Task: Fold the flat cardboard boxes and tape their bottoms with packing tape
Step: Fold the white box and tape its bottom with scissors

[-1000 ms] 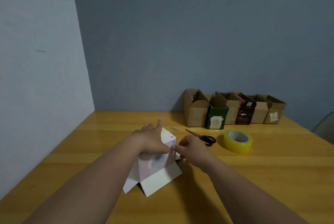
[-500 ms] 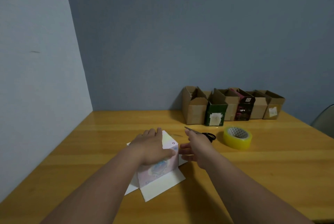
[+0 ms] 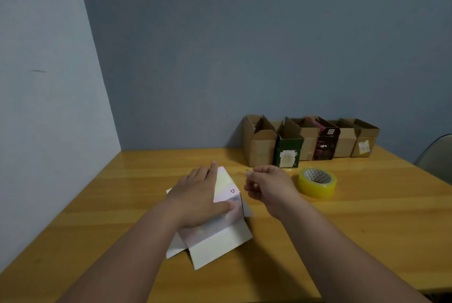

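Under my left hand [image 3: 200, 195] the box [image 3: 220, 229] shows pale pink with pastel iridescent streaks, a small red mark and plain white flaps, on the honey-yellow wooden table [image 3: 354, 224], near translucent yellow tape [image 3: 317, 182] and brown, green and black boxes [image 3: 310, 140].

Glossy varnished wood tabletop [image 3: 367, 217], shiny yellow plastic tape roll [image 3: 317, 182], matt brown cardboard boxes [image 3: 259, 146], smooth pastel printed card box [image 3: 220, 236].
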